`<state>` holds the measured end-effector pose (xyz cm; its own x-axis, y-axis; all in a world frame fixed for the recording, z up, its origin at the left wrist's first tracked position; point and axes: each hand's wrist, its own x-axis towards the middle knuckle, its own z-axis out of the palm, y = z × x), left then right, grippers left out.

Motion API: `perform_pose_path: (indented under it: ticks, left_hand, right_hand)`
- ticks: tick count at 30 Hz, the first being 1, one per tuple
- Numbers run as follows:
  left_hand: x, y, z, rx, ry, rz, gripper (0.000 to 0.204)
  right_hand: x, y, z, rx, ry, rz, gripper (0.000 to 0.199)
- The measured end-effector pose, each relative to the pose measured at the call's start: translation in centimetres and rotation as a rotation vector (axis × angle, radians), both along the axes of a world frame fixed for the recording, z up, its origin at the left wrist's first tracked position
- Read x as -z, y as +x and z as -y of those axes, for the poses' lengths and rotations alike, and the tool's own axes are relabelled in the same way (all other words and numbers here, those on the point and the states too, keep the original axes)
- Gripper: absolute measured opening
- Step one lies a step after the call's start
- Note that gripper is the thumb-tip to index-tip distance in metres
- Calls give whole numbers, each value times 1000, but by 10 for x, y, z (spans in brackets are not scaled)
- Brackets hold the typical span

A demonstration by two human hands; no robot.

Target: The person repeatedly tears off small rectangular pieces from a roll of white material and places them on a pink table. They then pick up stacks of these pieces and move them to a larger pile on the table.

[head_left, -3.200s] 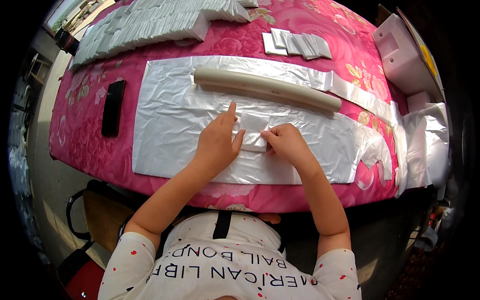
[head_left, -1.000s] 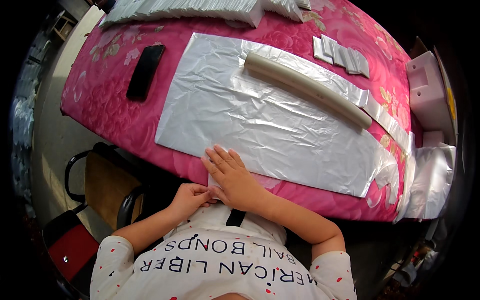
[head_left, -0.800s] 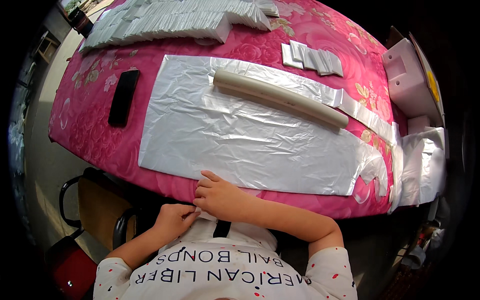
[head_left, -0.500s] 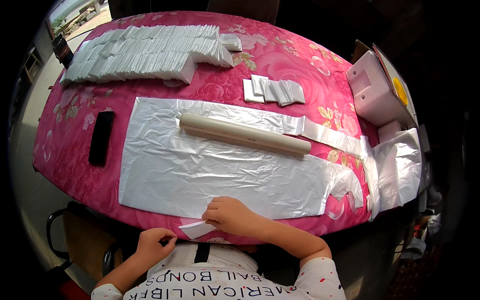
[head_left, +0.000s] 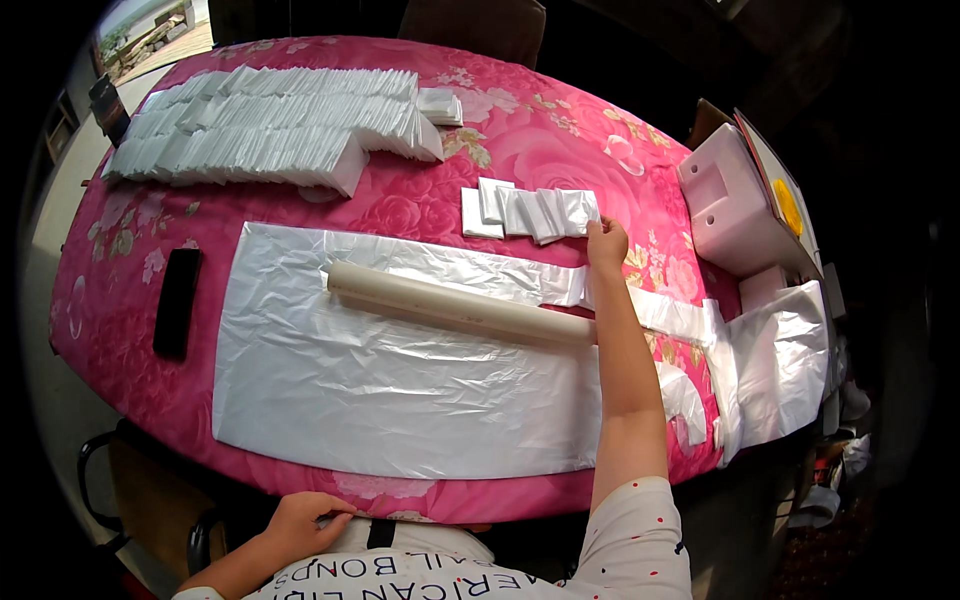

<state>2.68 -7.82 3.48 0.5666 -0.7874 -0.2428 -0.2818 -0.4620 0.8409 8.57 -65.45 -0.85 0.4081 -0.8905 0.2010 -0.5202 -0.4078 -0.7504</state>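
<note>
My right hand (head_left: pixel 608 244) reaches across the table, fingertips pinched on the near right corner of a folded white plastic bag (head_left: pixel 578 210). That bag lies at the right end of a short overlapping row of folded bags (head_left: pixel 483 213). My left hand (head_left: pixel 308 522) rests at the near table edge, fingers curled together, with nothing visible in them. Between the hands a large white plastic bag (head_left: pixel 400 420) lies spread flat with its handles to the right. A pale plastic pipe (head_left: pixel 450 302) lies across it, its right end meeting my right forearm in view.
Many folded bags stand in packed rows (head_left: pixel 250 125) at the far left. A black phone (head_left: pixel 177 303) lies left of the flat bag. More plastic bags (head_left: pixel 775 350) hang over the right edge, below a white foam box (head_left: pixel 735 200). A dark jar (head_left: pixel 108 108) stands far left.
My right hand has moved from the near edge to the far row, carrying the small folded bag there. My left hand has lowered slightly and curled more. The view has shifted a little.
</note>
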Motion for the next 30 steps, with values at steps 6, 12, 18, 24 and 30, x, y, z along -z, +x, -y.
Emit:
perform_pose_path:
  ticks: [6, 12, 18, 24, 30]
  left_hand:
    - [2, -3, -1, -64, -31, -24, 11]
    - [-1, 5, 12, 5, -56, 27, 11]
    - [-4, 21, 55, 298, -215, 299, 25]
    - [12, 15, 135, 226, -184, 506, 75]
    - [16, 2, 184, 309, -182, 625, 75]
  right_hand:
    - [-13, 5, -22, 29, -373, -240, 41]
    - [-55, -45, -108, -684, -245, -138, 41]
    - [-58, -129, -167, -729, -257, -345, 42]
    - [-55, -190, -246, -939, -52, -277, 47]
    - [-17, -235, -206, -799, -286, -444, 51]
